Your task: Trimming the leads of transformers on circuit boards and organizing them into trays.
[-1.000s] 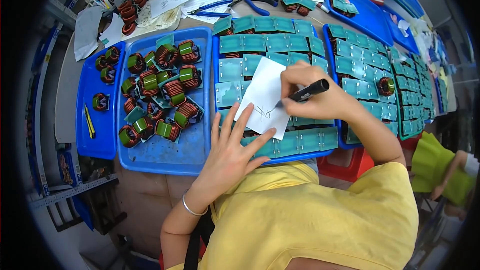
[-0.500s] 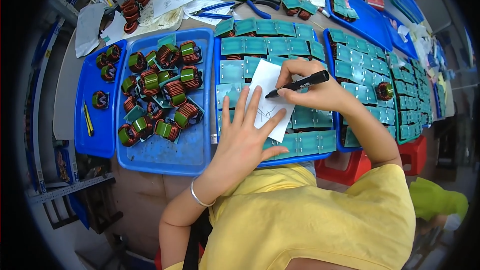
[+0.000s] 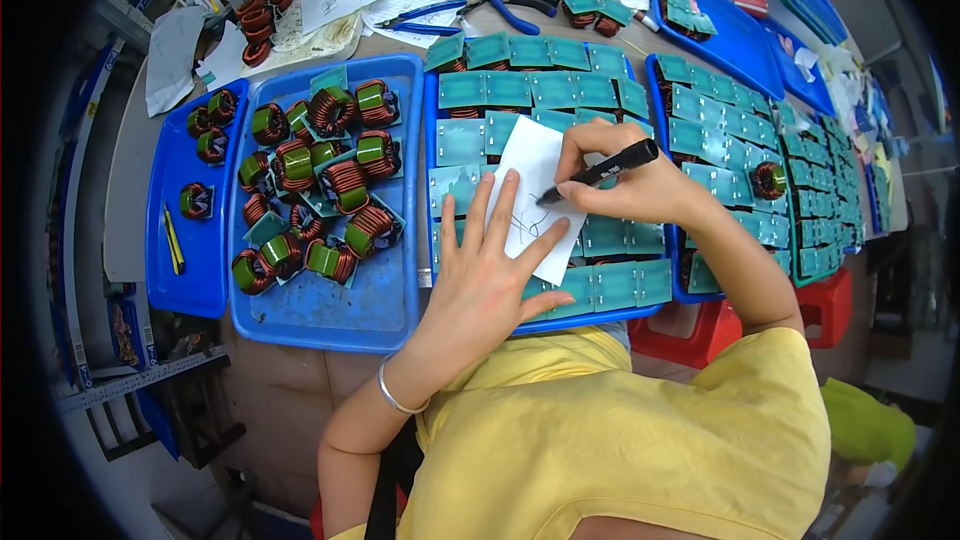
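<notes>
A white slip of paper [image 3: 526,155] with dark pen strokes lies tilted across rows of green circuit boards [image 3: 575,92] in a blue tray [image 3: 433,130]. My left hand [image 3: 490,255] is spread flat with its fingers apart, pressing on the paper's left and lower part and on the boards beside it. My right hand [image 3: 620,175] grips a black marker [image 3: 612,162], its tip down at the paper just right of the strokes. Part of the paper's right side is hidden behind my right hand.
To the left, a blue tray [image 3: 330,325] holds several copper-wound toroid coils [image 3: 333,112]; a narrower one [image 3: 205,275] has a yellow cutter [image 3: 174,240]. Pliers [image 3: 420,20] and loose papers lie behind. More board-filled trays [image 3: 700,145] stand right, above red stools [image 3: 700,335].
The marker tip has shifted slightly right and down on the paper, where more strokes show. My left hand stays in place. The view has moved slightly.
</notes>
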Demonstrator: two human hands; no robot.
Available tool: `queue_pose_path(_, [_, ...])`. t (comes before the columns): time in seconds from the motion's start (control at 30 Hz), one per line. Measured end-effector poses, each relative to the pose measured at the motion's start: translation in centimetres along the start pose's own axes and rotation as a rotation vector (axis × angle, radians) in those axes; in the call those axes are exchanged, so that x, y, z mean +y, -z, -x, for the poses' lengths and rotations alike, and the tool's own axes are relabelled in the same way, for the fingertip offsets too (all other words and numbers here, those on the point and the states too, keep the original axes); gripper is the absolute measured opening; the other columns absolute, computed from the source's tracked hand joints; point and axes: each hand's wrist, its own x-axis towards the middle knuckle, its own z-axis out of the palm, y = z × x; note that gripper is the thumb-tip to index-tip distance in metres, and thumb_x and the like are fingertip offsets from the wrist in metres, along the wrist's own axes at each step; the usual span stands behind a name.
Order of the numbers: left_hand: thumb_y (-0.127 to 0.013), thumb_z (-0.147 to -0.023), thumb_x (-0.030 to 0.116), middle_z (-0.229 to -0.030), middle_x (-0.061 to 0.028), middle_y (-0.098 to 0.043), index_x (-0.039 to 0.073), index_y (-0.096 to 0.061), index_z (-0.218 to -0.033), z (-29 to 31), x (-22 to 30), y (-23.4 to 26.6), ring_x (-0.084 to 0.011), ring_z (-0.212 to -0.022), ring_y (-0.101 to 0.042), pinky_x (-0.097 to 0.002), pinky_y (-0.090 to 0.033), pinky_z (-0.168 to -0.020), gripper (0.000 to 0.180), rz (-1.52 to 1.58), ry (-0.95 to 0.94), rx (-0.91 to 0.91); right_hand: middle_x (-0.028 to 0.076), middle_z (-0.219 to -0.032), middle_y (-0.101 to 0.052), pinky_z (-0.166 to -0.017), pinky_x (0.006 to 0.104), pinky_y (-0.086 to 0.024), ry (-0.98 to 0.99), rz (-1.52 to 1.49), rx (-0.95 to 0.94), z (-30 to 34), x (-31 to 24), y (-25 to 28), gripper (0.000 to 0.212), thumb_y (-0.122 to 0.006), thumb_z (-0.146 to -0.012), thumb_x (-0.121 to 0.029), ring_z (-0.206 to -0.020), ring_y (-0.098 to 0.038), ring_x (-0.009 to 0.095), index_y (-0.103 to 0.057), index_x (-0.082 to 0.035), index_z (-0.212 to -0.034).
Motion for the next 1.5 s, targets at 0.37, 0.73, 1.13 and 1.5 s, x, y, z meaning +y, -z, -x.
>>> queue_pose_path(0.37, [-0.064, -0.067, 0.049, -0.14, -0.0231, -0.019, 0.026, -0.051, -0.122, 0.11, -0.04, 0.01, -0.0397, -0.129, -0.017, -0.0582, -0.015, -0.1, 0.061, 0.012, -0.006, 0.008, 0.004, -0.065, -0.055, -0.067, 0.028, -0.038, -0.023, -0.056, 0.06, 0.28, 0.06, 0.17, 0.011, -0.063, -0.066, -0.011, -0.064, -0.05, 0.016, -0.057, -0.004, -0.071])
queue_pose_path(0.73, [-0.063, -0.068, 0.049, -0.14, -0.023, -0.02, 0.025, -0.051, -0.122, 0.12, -0.05, -0.02, -0.0396, -0.129, -0.018, -0.0584, -0.014, -0.1, 0.06, 0.017, -0.009, 0.007, 0.004, -0.064, -0.055, -0.07, 0.0285, -0.036, 0.055, 0.048, -0.007, 0.67, 0.17, 0.33, 0.01, -0.063, -0.064, -0.011, -0.064, -0.05, 0.017, -0.056, -0.004, -0.068])
queue_pose_path(1.13, [-0.064, -0.069, 0.048, -0.14, -0.0225, -0.019, 0.026, -0.05, -0.123, 0.14, -0.05, -0.03, -0.0388, -0.13, -0.017, -0.0573, -0.013, -0.101, 0.06, 0.019, -0.006, 0.004, 0.005, -0.067, -0.057, -0.064, 0.0282, -0.041, -0.035, -0.07, 0.129, 0.16, 0.23, 0.23, 0.013, -0.064, -0.067, -0.012, -0.065, -0.053, 0.017, -0.058, -0.003, -0.073])
queue_pose_path(1.5, [-0.066, -0.068, 0.046, -0.14, -0.0218, -0.02, 0.026, -0.052, -0.122, 0.17, -0.03, -0.05, -0.0388, -0.129, -0.019, -0.0566, -0.014, -0.1, 0.059, 0.025, -0.004, 0.022, 0.005, -0.066, -0.057, -0.069, 0.0287, -0.04, 0.001, 0.012, 0.108, 0.55, 0.67, 0.41, 0.012, -0.064, -0.067, -0.011, -0.063, -0.053, 0.017, -0.057, -0.003, -0.072])
